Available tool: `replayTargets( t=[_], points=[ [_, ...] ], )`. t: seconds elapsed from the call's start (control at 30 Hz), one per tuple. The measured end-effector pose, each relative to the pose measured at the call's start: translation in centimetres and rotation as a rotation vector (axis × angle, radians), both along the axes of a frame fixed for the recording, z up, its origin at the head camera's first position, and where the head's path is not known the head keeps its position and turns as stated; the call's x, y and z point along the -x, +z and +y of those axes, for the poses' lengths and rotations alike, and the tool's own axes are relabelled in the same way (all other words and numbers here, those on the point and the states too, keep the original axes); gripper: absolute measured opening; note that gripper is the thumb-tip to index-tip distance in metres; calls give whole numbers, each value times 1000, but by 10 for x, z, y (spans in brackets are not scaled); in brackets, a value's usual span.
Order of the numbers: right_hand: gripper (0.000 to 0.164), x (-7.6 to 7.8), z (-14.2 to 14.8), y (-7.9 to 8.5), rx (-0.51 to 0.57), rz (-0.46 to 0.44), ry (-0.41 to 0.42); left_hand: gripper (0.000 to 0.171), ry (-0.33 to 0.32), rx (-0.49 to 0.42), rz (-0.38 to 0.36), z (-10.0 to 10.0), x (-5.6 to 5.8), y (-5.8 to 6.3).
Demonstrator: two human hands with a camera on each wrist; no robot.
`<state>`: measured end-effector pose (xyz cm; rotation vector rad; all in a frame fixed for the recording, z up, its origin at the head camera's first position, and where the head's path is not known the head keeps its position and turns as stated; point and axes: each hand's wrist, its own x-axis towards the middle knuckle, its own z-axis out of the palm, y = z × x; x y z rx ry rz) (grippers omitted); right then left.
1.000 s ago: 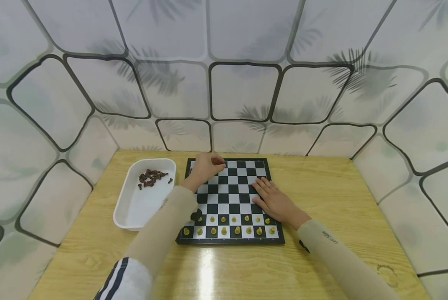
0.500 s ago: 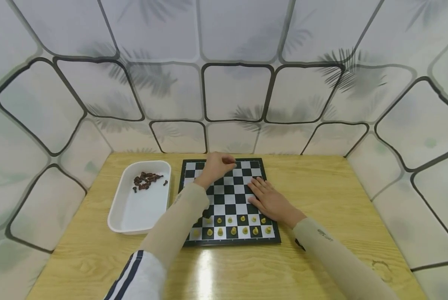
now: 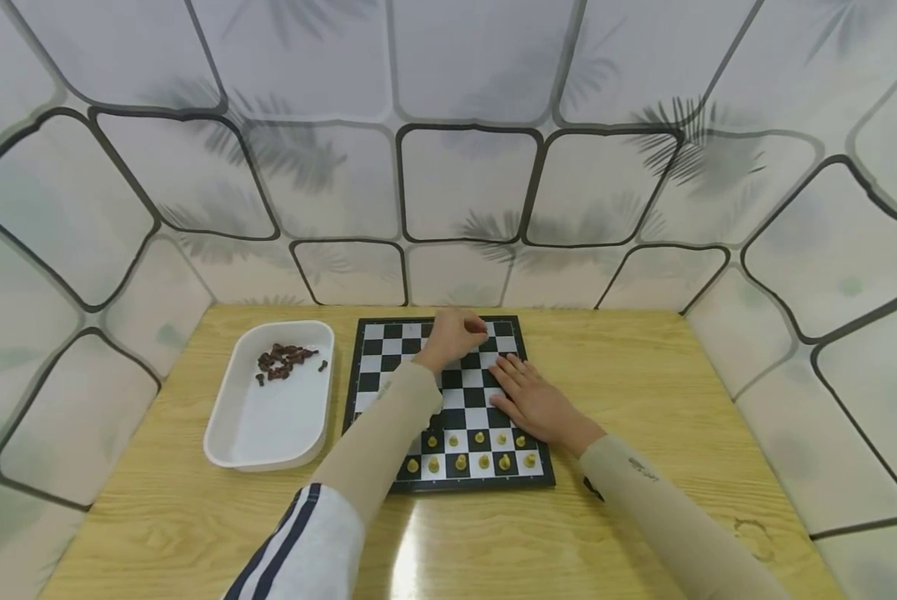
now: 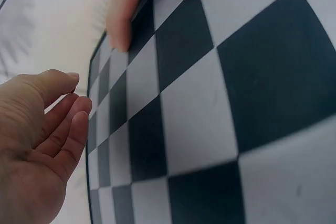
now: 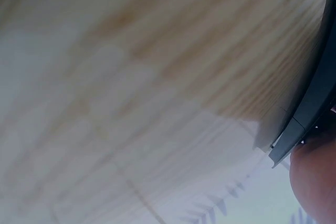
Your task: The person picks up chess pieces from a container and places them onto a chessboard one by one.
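Observation:
My left hand (image 3: pixel 451 340) is over the far rows of a black-and-white chessboard (image 3: pixel 373 346), thumb and fingertips drawn together. In the left wrist view this hand (image 4: pixel 37 129) pinches a chess piece, of which only a tiny dark bit shows between the fingertips. My right hand (image 3: pixel 537 407) rests on the board's right side, fingers extended. Yellow chess pieces (image 3: pixel 460 462) stand in the two near rows, partly hidden by the left forearm. In the right wrist view, part of a finger (image 5: pixel 315 182) is at the board's dark edge (image 5: pixel 307 106).
To the left of the board stands a white plastic tray (image 3: pixel 249 442) with a pile of dark brown chess pieces (image 3: pixel 279 360). All of it is on a light wooden table (image 3: pixel 628 358), with patterned walls (image 3: pixel 463 183) behind and at both sides.
The left hand has moved rightward along the far edge of the board, still pinching. The right hand has stayed in place on the board. The head view has shifted slightly.

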<state>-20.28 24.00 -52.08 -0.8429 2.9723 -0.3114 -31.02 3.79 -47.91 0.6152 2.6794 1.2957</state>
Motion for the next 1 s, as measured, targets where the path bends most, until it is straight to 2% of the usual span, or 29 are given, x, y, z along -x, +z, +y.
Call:
replayTargets(
  t=[0.13,0.5,1.0],
  points=[
    [64,0,0,0,-1,-9,-4,18,-13,31,9,9,1,-5],
    [64,2,1,-2,-18,-4,2,18,-30,66,9,20,6,-5],
    [64,2,3,-4,-27,-27,8,23,-41,91,-57,33,4,-9]
  ],
)
